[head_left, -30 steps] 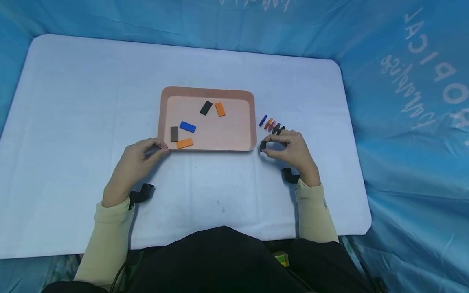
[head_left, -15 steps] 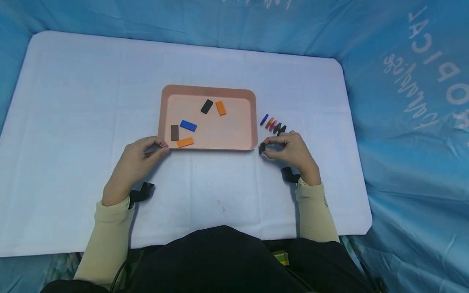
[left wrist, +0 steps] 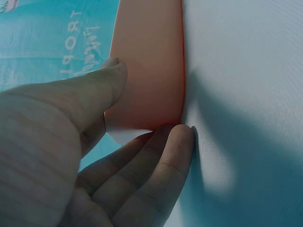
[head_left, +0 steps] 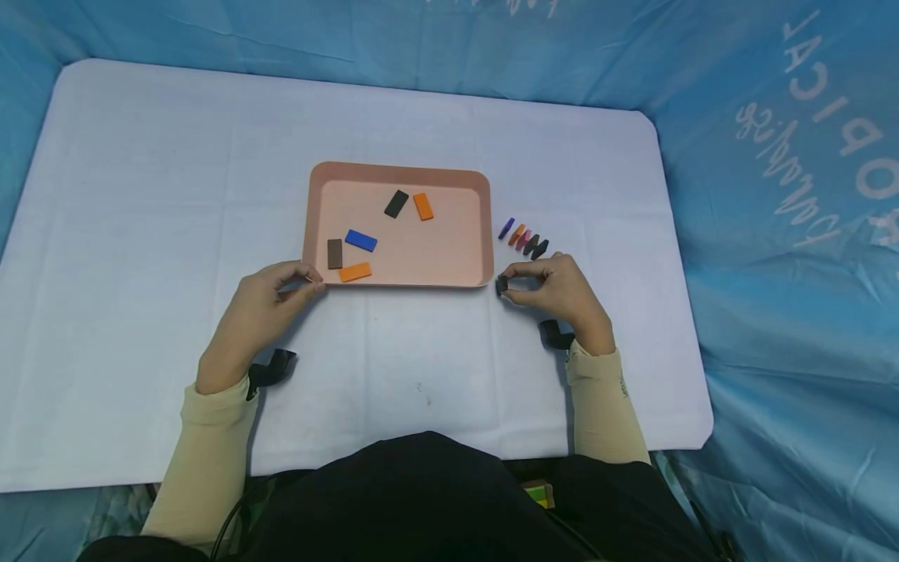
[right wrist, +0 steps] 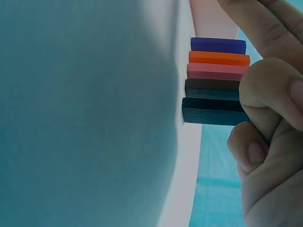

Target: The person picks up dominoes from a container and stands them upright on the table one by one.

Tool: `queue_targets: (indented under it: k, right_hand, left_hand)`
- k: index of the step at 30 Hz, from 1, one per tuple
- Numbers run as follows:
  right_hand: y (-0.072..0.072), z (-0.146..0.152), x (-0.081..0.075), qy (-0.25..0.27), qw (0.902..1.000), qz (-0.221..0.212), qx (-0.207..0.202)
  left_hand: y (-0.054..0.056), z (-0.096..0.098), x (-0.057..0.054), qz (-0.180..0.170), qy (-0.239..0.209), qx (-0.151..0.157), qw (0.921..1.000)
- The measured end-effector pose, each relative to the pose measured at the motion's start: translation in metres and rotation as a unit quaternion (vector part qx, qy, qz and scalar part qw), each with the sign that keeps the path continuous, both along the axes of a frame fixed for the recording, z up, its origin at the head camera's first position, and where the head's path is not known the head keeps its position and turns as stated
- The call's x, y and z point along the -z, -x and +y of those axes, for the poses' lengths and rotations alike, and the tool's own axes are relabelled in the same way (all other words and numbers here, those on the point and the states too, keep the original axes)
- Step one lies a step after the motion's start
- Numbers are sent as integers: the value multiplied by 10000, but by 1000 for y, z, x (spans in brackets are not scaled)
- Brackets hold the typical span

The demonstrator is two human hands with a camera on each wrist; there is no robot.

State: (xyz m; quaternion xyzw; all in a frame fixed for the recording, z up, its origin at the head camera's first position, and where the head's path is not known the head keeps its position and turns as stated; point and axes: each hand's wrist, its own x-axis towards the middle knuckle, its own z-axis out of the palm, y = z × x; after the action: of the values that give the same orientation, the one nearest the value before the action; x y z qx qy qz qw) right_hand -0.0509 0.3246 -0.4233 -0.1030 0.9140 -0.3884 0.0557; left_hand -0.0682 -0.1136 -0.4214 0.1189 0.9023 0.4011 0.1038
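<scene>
My left hand point(head_left: 270, 312) holds the near-left corner of a pink tray point(head_left: 400, 285), thumb on its wall and fingers at the corner in the left wrist view. Pinched between the thumb and finger of my right hand point(head_left: 558, 293) is a dark domino block point(head_left: 502, 285), beside the tray's near-right corner; the right wrist view does not show it. Beyond that hand several blocks stand on edge in a slanting row: purple point(right wrist: 218, 45), orange point(right wrist: 218, 57), pink point(right wrist: 215, 71), dark brown point(right wrist: 210, 84) and black point(right wrist: 213, 111).
Flat inside the tray lie a black block point(head_left: 396, 204), a blue block point(head_left: 361, 240), a grey-brown block point(head_left: 335, 254) and two orange ones, one orange block point(head_left: 354, 272) near the front wall. White cloth covers the table point(head_left: 421, 375). Blue sheeting point(head_left: 772, 312) hangs around it.
My right hand has come slightly nearer to me and to the tray with the dark block, leaving the black block in the row more visible. The left hand stays at the tray corner.
</scene>
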Motion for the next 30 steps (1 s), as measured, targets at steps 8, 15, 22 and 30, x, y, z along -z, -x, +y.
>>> queue_targets:
  k: [8, 15, 22, 30]
  right_hand:
    - [1, -2, -3, -28, 9995, -312, 40]
    - [-4, 1, -7, -320, 9985, -413, 132]
    - [-16, 7, -27, -560, 9981, -54, 260]
    - [-23, 2, -54, -589, 9955, 732, -102]
  left_hand:
    - [2, -1, -1, -7, 70, 7, 10000]
    - [0, -1, -1, -125, 90, 15, 9999]
    - [-1, -1, 0, -55, 29, 17, 10000]
    - [1, -1, 2, -26, -33, 31, 10000]
